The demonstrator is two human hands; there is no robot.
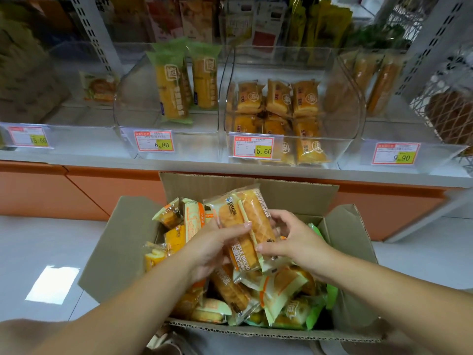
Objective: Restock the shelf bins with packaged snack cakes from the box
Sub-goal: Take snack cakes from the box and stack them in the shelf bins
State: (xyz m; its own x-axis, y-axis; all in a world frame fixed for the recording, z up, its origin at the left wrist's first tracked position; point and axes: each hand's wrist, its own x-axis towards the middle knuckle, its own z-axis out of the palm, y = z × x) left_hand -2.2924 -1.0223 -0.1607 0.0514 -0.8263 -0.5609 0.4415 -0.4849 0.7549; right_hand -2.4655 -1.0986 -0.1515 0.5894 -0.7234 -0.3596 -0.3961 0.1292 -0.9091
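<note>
Head cam: nearest is an open cardboard box [115, 252], flaps out, full of mixed snack cake pkgs [279, 290]. Just above the pile both grips hold the waffle bread packs [252, 219], looks like 2 stacked. Left grip [212, 248] is curled round from the left w/ thumb on top. Right grip [294, 239] pinches the right edge. Packs are over the box, not at the shelf yet. Behind: white shelf [179, 165] w/ clear bins. Center bin [345, 98], tag 15.60 [253, 148], part-filled w/ small square cakes [279, 98]. Bin to its left [128, 106], tag 6.80 [153, 141], has a few long green-wrapped rolls [171, 93] standing. Far-right bin [435, 149] contents are blurry.
</note>
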